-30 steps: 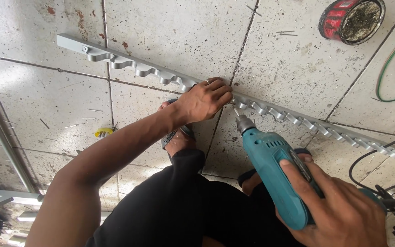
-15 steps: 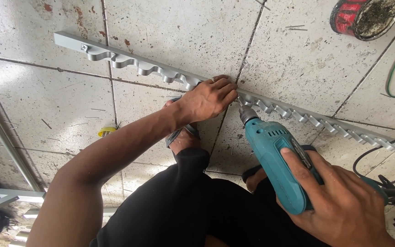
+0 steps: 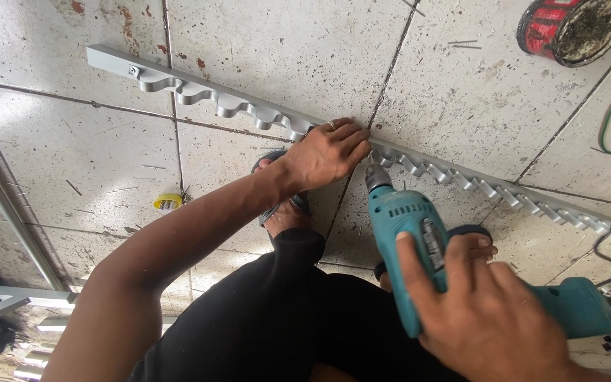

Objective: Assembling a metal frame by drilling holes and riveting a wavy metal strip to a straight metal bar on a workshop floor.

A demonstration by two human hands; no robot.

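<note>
We look straight down at the speckled tiled floor (image 3: 107, 141), and our left hand (image 3: 330, 152) presses flat on the long grey metal rail with a scalloped, wavy edge (image 3: 199, 92), its fingers (image 3: 351, 138) laid close together over the strip and pinning it down. The rail runs on a slant from upper left to lower right, long axis across the tile joints. Our right hand (image 3: 486, 311) wraps around the teal electric drill (image 3: 408, 233), fingers curled tight on its body, and the chuck points up at the rail just right of the left hand, so the drill tip sits nearest the pinned spot. At upper right stands a round red can with a dirty inside (image 3: 574, 25); at left, a small yellow roll (image 3: 167, 203) lies on the floor, well apart.
</note>
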